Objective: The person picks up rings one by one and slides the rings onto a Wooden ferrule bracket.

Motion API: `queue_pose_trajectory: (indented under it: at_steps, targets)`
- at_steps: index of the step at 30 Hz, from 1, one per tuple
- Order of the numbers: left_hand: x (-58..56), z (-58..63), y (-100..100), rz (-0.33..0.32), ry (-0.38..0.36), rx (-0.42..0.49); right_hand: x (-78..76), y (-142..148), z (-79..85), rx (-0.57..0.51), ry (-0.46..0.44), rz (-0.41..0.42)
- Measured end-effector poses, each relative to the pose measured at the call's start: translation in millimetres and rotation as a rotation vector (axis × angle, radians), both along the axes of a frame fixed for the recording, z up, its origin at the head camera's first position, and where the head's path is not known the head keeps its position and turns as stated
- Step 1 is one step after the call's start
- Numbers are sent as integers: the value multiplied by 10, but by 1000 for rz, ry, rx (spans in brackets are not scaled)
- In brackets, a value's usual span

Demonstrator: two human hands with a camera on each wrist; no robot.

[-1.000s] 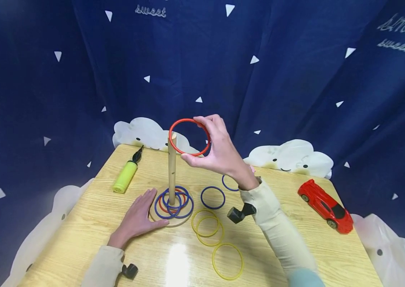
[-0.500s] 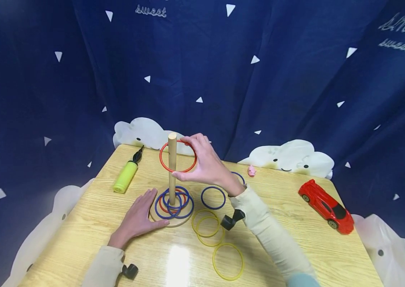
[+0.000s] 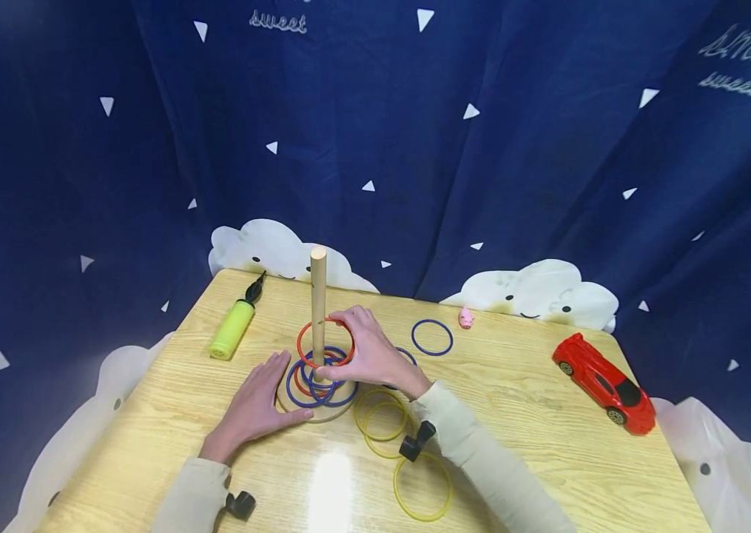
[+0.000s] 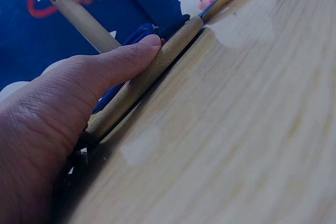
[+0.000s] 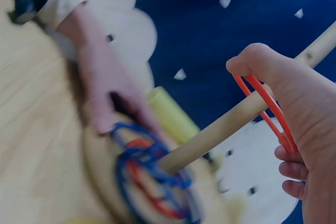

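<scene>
My right hand (image 3: 375, 355) pinches a red ring (image 3: 298, 346) between thumb and fingers. The ring encircles the upright wooden peg (image 3: 318, 296), partway down it and above the rings at the bottom. In the right wrist view the peg (image 5: 220, 127) passes through the tilted red ring (image 5: 275, 111). Flat on the round wooden base (image 3: 328, 416) lie several blue rings (image 3: 288, 381) and a red one, around the peg's foot. My left hand (image 3: 251, 407) rests at the base's left side, fingers along the rim. Its thumb (image 4: 131, 59) lies over the base's edge in the left wrist view.
Several yellow rings (image 3: 422, 519) lie right of the base. A blue ring (image 3: 433, 354) lies farther back, another is partly behind the right wrist. A pink pig figure (image 3: 466, 318), a red toy car (image 3: 604, 385) and a green hand pump (image 3: 231, 329) sit on the table.
My right hand has brought the red ring left and over the peg's top, then down along the peg. The left hand has stayed at the base.
</scene>
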State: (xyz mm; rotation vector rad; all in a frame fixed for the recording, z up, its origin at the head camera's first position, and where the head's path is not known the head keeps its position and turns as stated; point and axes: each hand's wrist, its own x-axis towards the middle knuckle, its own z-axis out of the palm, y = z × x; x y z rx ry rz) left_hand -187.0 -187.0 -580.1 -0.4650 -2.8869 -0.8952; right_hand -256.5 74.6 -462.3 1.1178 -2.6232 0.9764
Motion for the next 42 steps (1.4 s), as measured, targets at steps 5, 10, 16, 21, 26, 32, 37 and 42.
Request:
queue_pose_trajectory:
  at_steps: [5, 10, 16, 21, 26, 32, 37, 42]
  targets:
    - [10, 2, 4, 0, -2, -1, 32, -21, -394, 56, -50, -33]
    - [16, 4, 8, 1, 14, -8, 56, -22, -698, 82, -35, -59]
    - [22, 24, 3, 3, 19, -2, 127, 32, -883, 58, -42, -75]
    - [20, 32, 0, 7, -1, 0, 249, 213, -921, 17, -92, -110]
    - [24, 32, 11, 7, -3, 2, 500, 543, -983, -70, -99, -159]
    - [36, 20, 17, 4, 3, -6, 907, 990, -1165, -164, -75, -217]
    - [22, 0, 2, 7, 14, -7, 1131, 1277, -1185, -235, -107, -260]
    - [10, -17, -1, 4, 23, -12, 1382, 1496, -1162, -223, -206, -278]
